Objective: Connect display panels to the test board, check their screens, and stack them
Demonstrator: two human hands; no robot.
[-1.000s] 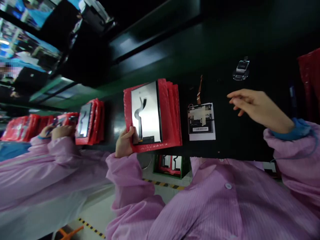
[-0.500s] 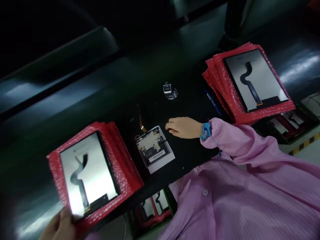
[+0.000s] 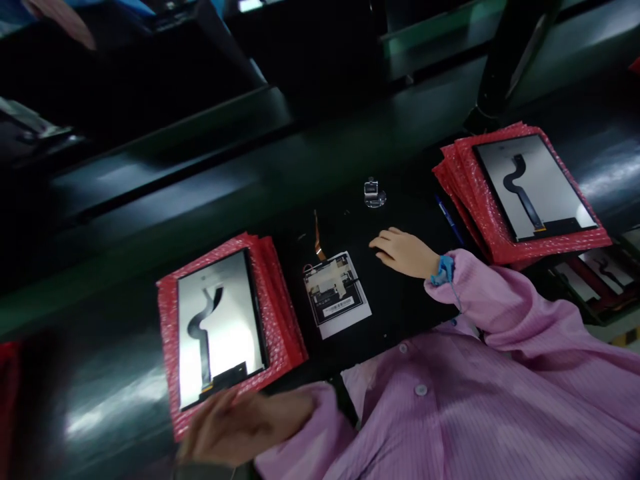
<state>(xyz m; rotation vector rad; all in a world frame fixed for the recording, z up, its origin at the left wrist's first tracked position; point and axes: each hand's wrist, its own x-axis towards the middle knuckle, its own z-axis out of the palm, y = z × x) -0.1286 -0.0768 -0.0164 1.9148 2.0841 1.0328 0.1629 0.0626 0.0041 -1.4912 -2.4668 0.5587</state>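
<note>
My left hand (image 3: 245, 427) is blurred by motion in front of the lower edge of an LCD screen (image 3: 225, 340). That screen lies on a stack of red bubble-wrap sleeves (image 3: 280, 313); a dark ribbon cable runs over its bright back. A dark greyish edge shows just under the hand, and I cannot make out what it is or whether the fingers hold anything. Over the black bench, my right hand (image 3: 407, 253) has its fingers slightly bent and apart, holding nothing. Left of it lies a small circuit assembly (image 3: 333, 287) on a white card (image 3: 346, 324), with an orange flex cable (image 3: 319, 243).
On the right, another LCD screen (image 3: 537, 187) rests on red bubble-wrap sleeves (image 3: 480, 207), beside a blue pen (image 3: 449, 219). A small clear plastic piece (image 3: 374, 193) sits farther back. Below the right bench edge is a crate (image 3: 600, 283) of screens. A dark post (image 3: 505, 67) stands behind.
My left hand has come off the left screen's lower corner and moved right. The right hand's fingers have loosened slightly. The whole view has shifted, showing more of the far side.
</note>
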